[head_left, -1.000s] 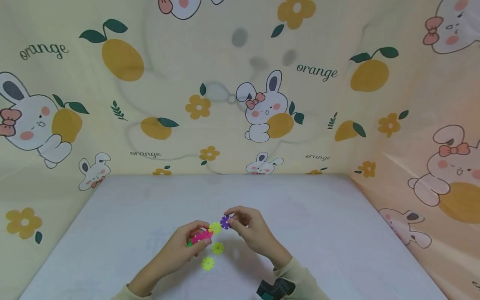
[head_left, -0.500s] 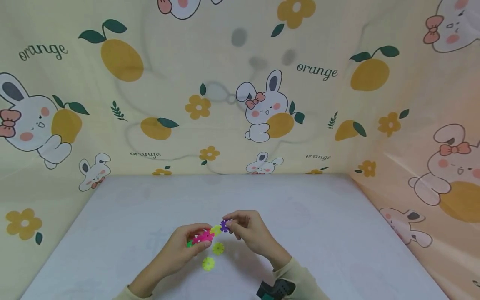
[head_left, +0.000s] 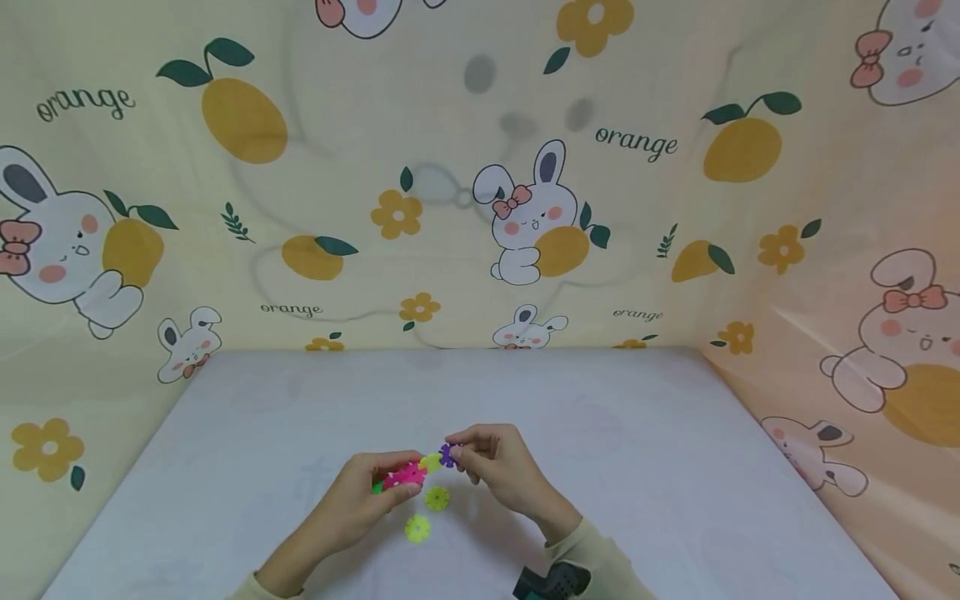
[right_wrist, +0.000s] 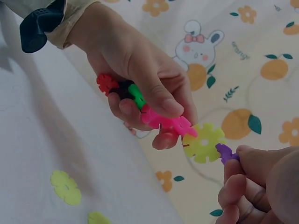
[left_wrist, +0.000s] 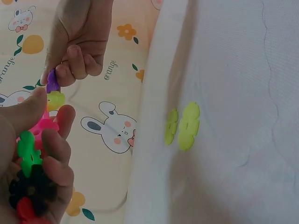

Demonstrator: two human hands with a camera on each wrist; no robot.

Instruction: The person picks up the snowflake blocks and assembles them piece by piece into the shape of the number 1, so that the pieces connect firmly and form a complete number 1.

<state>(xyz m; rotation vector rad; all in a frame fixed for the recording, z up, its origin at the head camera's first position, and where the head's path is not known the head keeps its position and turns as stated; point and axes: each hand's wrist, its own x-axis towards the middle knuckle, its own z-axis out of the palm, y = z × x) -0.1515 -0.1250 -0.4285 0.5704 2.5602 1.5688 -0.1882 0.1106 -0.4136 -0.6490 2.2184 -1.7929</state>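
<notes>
– How's the grip?
– Left hand grips the chain above the table; right hand pinches the purple disc against the chain's yellow end disc
– And the technique?
– I'd brace near that contact, hold purple crosswise, press straight in

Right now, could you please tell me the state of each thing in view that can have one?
Multicoloured chain of notched plastic discs: joined, held above the white table.
Purple notched plastic disc: meeting the chain's yellow end disc; slotting depth unclear.
Two yellow notched plastic discs: loose, flat on the table, apart.
Left fingers: curled round the chain.
Right fingers: pinching the purple disc.
</notes>
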